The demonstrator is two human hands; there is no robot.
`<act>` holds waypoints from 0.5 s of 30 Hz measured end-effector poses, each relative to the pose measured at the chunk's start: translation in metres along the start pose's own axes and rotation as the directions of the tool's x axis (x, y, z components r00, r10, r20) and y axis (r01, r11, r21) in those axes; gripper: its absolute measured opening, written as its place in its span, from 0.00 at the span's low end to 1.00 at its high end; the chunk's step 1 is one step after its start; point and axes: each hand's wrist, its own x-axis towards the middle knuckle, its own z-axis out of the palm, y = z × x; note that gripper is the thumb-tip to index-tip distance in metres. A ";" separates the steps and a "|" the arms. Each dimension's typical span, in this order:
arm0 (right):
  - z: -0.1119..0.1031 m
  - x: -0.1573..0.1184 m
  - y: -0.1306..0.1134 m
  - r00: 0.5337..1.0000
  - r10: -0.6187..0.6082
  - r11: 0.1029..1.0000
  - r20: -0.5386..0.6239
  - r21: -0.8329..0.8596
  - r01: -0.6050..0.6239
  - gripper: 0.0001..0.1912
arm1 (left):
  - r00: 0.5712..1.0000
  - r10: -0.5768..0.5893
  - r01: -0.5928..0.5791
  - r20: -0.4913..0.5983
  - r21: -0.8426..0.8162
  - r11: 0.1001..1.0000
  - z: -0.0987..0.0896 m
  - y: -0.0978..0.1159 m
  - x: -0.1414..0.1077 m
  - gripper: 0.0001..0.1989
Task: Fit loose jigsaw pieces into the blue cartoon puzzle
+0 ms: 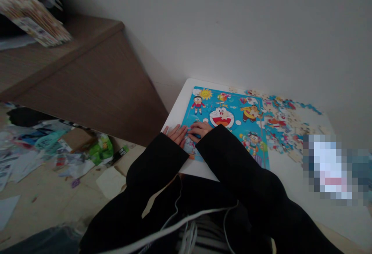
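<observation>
A plain white wall (255, 33) rises behind a low white counter (177, 106), with a brown wooden cabinet (87, 83) to the left and a floor (43, 203) strewn with paper scraps and a green packet (101, 151). A blurred stack of printed sheets (31, 17) sits on the cabinet, and a pixelated patch (328, 168) covers part of the counter's right side. A blue Doraemon jigsaw board (223, 118) lies at the counter's left end, its top edge just short of the back edge by the wall and its cartoon figures facing that wall. It sits slightly askew, and its near part is hidden, so its long axis cannot be settled. Loose jigsaw pieces (281, 126) spread just beside its right edge, and bare counter remains beyond them. The left hand (176, 135) rests on the board's lower left corner, near the counter's left edge, with its fingers (171, 130) spread wide and flat. The right hand (201, 129) lies just beside it on the board, below the cat's face, with its fingers (193, 128) close together and lightly curled; whether they hold a piece cannot be told. Black sleeves (232, 161) cover both forearms and cross the counter's near edge.
</observation>
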 end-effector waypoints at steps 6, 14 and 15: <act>0.011 0.002 -0.004 0.995 -0.059 0.984 0.081 -0.166 0.072 0.12 | 0.999 0.051 -0.051 -0.013 0.016 0.999 0.002 -0.004 -0.001 0.16; 0.016 -0.004 -0.027 0.991 0.041 0.929 0.125 -0.370 0.008 0.15 | 0.997 0.072 -0.070 -0.023 0.071 0.995 0.006 -0.010 -0.003 0.16; 0.014 -0.004 -0.029 0.987 0.064 0.932 0.149 -0.362 -0.006 0.15 | 0.995 0.088 -0.085 -0.043 0.071 0.994 0.008 -0.013 -0.004 0.17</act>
